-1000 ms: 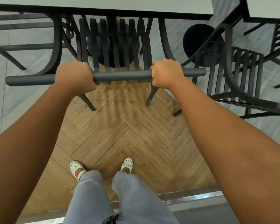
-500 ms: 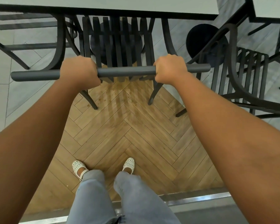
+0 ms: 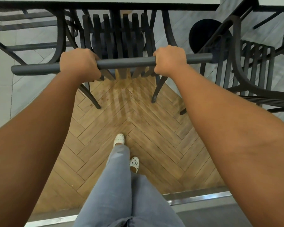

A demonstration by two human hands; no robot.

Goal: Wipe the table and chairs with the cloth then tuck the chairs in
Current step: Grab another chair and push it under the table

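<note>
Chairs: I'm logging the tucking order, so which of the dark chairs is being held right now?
The middle chair, facing the table: both hands, left and right, grip its top rail. The chairs at left and right are untouched.

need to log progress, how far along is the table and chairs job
No cloth shows, so wiping may be over, though I cannot confirm it. In hand: the left hand and right hand grip the chair by its top rail, its seat already under the table edge, rear legs sticking out. Left: the neighbouring chair on the right stands angled and untucked.
</note>
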